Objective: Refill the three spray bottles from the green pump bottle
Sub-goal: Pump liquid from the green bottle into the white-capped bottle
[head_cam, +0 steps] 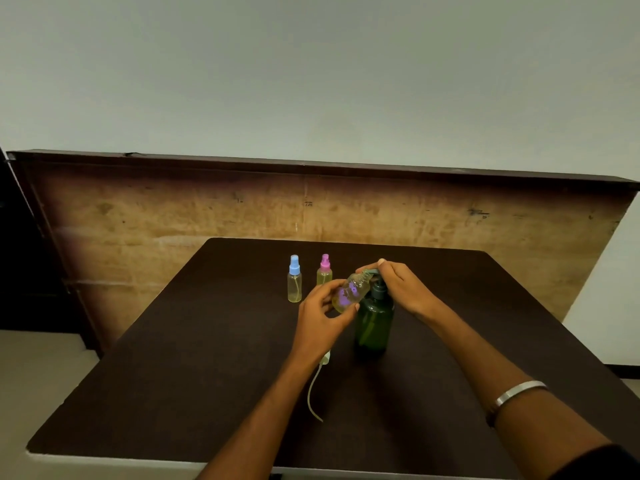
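Clear plastic, tinted yellow by the liquid inside, the open spray bottle lies tilted in the left hand, its long axis running from the base at lower left up to the threaded neck at upper right, so the mouth points at the spout of the green pump bottle. Fingers and thumb of that hand curl round the lower body, pinching it. The right hand sits on top of the pump head, fingers bent over it, seemingly ready to press; it is the nearer hand to the pump, and the neck lies just beside its fingertips. Whether mouth and spout quite meet I cannot tell. Behind stand the blue-capped bottle and the pink-capped bottle, upright and capped. The removed sprayer with its tube lies on the dark table (partly under the left wrist).
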